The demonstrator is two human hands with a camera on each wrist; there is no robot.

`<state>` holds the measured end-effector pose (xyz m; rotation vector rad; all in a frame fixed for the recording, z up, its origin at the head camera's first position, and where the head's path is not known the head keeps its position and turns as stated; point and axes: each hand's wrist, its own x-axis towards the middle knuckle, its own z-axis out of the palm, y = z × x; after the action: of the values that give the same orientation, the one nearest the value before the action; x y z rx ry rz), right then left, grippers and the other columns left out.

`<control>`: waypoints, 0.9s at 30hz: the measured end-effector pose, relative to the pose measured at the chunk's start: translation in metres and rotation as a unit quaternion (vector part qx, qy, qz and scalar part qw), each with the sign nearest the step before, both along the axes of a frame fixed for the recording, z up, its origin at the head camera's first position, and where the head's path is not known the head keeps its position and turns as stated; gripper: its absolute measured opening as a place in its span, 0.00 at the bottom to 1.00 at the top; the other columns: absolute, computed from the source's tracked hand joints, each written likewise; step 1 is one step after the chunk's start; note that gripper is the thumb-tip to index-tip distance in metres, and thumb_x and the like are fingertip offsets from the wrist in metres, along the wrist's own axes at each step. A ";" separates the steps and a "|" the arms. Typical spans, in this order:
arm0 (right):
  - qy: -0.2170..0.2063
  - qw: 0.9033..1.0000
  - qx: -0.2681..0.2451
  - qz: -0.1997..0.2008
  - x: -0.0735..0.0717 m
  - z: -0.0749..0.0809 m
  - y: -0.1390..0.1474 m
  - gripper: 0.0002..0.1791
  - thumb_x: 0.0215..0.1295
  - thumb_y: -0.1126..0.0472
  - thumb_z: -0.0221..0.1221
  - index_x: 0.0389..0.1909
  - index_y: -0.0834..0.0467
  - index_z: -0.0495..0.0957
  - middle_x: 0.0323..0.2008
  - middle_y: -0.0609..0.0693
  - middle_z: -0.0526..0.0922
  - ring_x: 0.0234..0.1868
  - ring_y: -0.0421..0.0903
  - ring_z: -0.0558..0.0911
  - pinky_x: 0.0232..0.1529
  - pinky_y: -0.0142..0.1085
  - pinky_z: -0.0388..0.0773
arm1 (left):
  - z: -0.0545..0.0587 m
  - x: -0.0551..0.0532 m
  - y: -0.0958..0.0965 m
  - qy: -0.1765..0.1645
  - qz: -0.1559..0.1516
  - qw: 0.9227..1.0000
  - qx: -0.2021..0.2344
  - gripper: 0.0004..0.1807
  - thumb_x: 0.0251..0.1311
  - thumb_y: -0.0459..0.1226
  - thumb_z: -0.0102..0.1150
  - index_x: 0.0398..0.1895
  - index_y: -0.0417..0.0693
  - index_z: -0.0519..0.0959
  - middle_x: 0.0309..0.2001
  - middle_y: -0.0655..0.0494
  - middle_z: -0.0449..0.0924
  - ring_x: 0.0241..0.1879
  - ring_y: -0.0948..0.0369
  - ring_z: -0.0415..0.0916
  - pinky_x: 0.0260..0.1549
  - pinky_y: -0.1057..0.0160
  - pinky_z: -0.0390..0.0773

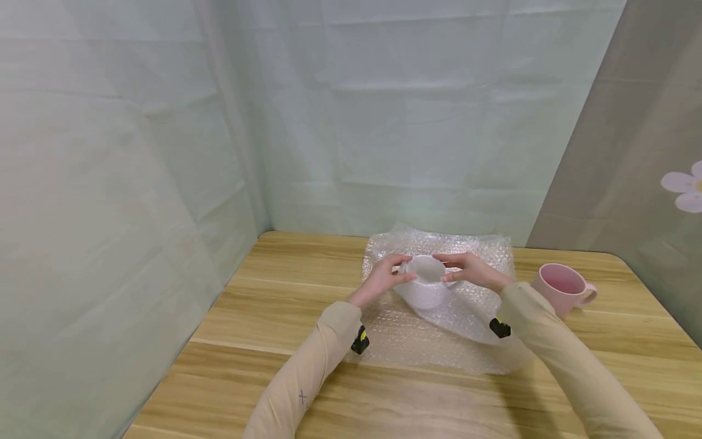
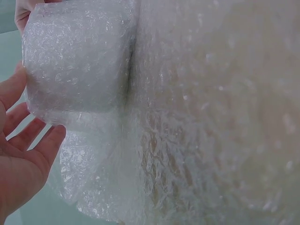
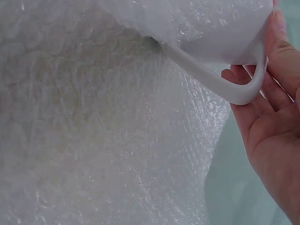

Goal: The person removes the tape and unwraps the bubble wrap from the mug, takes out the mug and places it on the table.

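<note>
A white mug [image 1: 428,296] stands upright on a sheet of bubble wrap [image 1: 455,347], with part of the wrap drawn over its near side. My left hand [image 1: 386,277] holds the left side, thumb at the rim, fingers around the covered wall. In the left wrist view the wrap [image 2: 77,61] lies close against the mug. My right hand [image 1: 470,272] grips the other side, its thumb near the rim. The right wrist view shows the bare handle [image 3: 206,77] with that hand's fingers [image 3: 269,96] behind it.
A pink mug [image 1: 560,292] stands right of the wrap, its handle to the right, close to my right sleeve [image 1: 565,347]. The wooden table [image 1: 263,305] reaches back to a pale cloth backdrop [image 1: 406,122]. Another cloth [image 1: 137,183] hangs along the left.
</note>
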<state>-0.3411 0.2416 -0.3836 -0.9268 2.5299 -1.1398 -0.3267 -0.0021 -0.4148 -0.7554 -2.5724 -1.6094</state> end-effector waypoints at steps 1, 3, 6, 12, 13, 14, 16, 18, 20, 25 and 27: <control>-0.002 1.000 0.002 0.002 0.000 0.001 0.000 0.30 0.57 0.67 0.60 0.60 0.70 0.62 0.55 0.67 0.67 0.53 0.62 0.69 0.47 0.49 0.71 | 0.000 0.000 0.000 0.000 0.000 1.000 -0.003 0.26 0.52 0.36 0.64 0.54 0.36 0.71 0.53 0.45 0.69 0.53 0.53 0.66 0.48 0.62 0.70; -0.007 1.000 0.006 0.000 -0.001 0.002 0.000 0.30 0.56 0.68 0.60 0.60 0.69 0.63 0.55 0.67 0.67 0.53 0.62 0.69 0.47 0.48 0.71 | 0.001 0.000 0.000 -0.001 0.000 1.000 -0.009 0.26 0.52 0.36 0.64 0.55 0.36 0.71 0.53 0.46 0.69 0.53 0.53 0.66 0.47 0.62 0.70; -0.011 1.000 0.005 0.002 -0.003 0.003 -0.001 0.30 0.55 0.69 0.61 0.59 0.70 0.63 0.55 0.66 0.68 0.53 0.60 0.70 0.46 0.47 0.72 | 0.003 -0.002 0.000 0.005 0.003 1.000 -0.027 0.27 0.51 0.37 0.65 0.54 0.38 0.71 0.52 0.47 0.70 0.52 0.52 0.67 0.46 0.63 0.71; -0.009 1.000 0.001 0.002 -0.003 0.004 -0.002 0.30 0.53 0.69 0.62 0.58 0.71 0.65 0.53 0.65 0.70 0.53 0.58 0.71 0.46 0.44 0.73 | 0.010 -0.007 0.000 0.029 -0.004 0.996 -0.084 0.28 0.50 0.39 0.66 0.54 0.39 0.71 0.52 0.47 0.71 0.50 0.51 0.68 0.45 0.62 0.70; -0.009 1.000 0.000 0.002 -0.003 0.004 -0.001 0.30 0.53 0.69 0.62 0.58 0.71 0.65 0.52 0.65 0.71 0.52 0.58 0.71 0.45 0.43 0.73 | 0.011 -0.008 0.000 0.030 -0.007 0.995 -0.091 0.28 0.50 0.39 0.66 0.54 0.38 0.71 0.52 0.47 0.71 0.50 0.50 0.68 0.45 0.61 0.70; -0.011 1.000 0.000 0.000 -0.002 0.005 -0.001 0.30 0.53 0.68 0.62 0.58 0.71 0.65 0.52 0.66 0.71 0.53 0.58 0.71 0.45 0.43 0.73 | 0.012 -0.009 0.000 0.031 -0.010 0.995 -0.098 0.28 0.50 0.40 0.66 0.54 0.38 0.71 0.52 0.47 0.71 0.51 0.50 0.67 0.45 0.61 0.70; -0.012 1.000 0.002 -0.006 -0.001 0.006 -0.001 0.31 0.53 0.67 0.63 0.58 0.70 0.65 0.52 0.65 0.71 0.53 0.58 0.71 0.46 0.44 0.73 | 0.014 -0.012 0.001 0.033 -0.015 0.993 -0.111 0.29 0.50 0.40 0.66 0.55 0.38 0.71 0.52 0.47 0.70 0.51 0.51 0.67 0.46 0.61 0.69; -0.009 1.000 0.003 -0.008 0.000 0.007 0.000 0.31 0.53 0.66 0.63 0.57 0.71 0.65 0.52 0.66 0.71 0.52 0.59 0.71 0.46 0.45 0.72 | 0.017 -0.014 0.001 0.043 -0.019 0.992 -0.120 0.28 0.50 0.40 0.66 0.55 0.39 0.71 0.52 0.46 0.70 0.51 0.51 0.67 0.47 0.61 0.68; -0.010 1.000 0.005 -0.013 0.000 0.008 0.000 0.31 0.53 0.66 0.63 0.57 0.70 0.66 0.52 0.66 0.71 0.53 0.59 0.71 0.46 0.45 0.72 | 0.020 -0.016 0.002 0.050 -0.019 0.991 -0.126 0.28 0.51 0.40 0.65 0.55 0.39 0.71 0.53 0.47 0.70 0.52 0.51 0.66 0.48 0.62 0.67; -0.017 1.000 -0.002 -0.011 -0.001 0.005 0.000 0.30 0.53 0.68 0.62 0.57 0.71 0.65 0.52 0.66 0.70 0.53 0.60 0.70 0.45 0.44 0.73 | 0.022 -0.020 0.003 0.069 -0.021 0.987 -0.145 0.24 0.58 0.39 0.58 0.56 0.37 0.70 0.56 0.46 0.69 0.56 0.53 0.64 0.54 0.61 0.62; -0.017 1.000 -0.003 -0.009 -0.002 0.003 0.000 0.30 0.53 0.67 0.62 0.57 0.71 0.65 0.53 0.66 0.70 0.53 0.60 0.69 0.46 0.44 0.73 | 0.021 -0.022 0.004 0.076 -0.026 0.985 -0.153 0.22 0.61 0.39 0.55 0.56 0.36 0.70 0.56 0.46 0.69 0.57 0.53 0.62 0.56 0.62 0.59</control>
<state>-0.3428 0.2413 -0.3802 -0.8790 2.5144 -1.1593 -0.3490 0.0018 -0.3935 -0.9302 -2.7375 -1.1273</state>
